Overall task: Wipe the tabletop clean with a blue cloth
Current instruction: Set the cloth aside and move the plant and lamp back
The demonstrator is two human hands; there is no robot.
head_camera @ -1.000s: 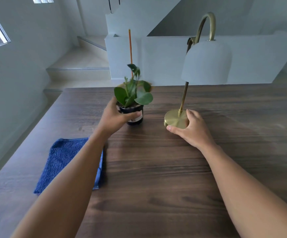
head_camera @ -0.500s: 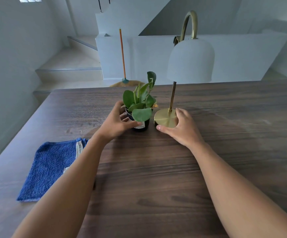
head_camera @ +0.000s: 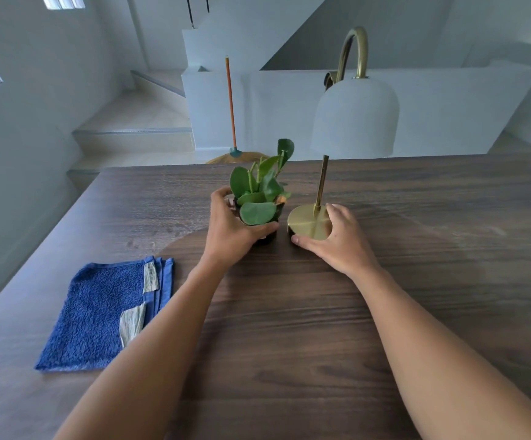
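A folded blue cloth (head_camera: 99,315) lies flat on the dark wooden tabletop (head_camera: 289,328) at the near left, with two pale labels showing on it. Neither hand touches it. My left hand (head_camera: 231,233) is wrapped around a small dark pot holding a green plant (head_camera: 259,198) near the table's middle. My right hand (head_camera: 337,241) grips the round brass base of a lamp (head_camera: 310,222) just right of the pot. The lamp's white shade (head_camera: 354,119) hangs above the base on a curved brass neck.
Beyond the table's far edge a broom with an orange handle (head_camera: 231,106) leans against a white half wall. Stairs (head_camera: 131,128) rise at the back left. The table's left edge runs diagonally past the cloth. A dusty streak shows on the wood at the right (head_camera: 448,230).
The plant pot has moved right, close beside the lamp base, with my left hand still on it. The right hand keeps its hold on the lamp base. The cloth has not moved.
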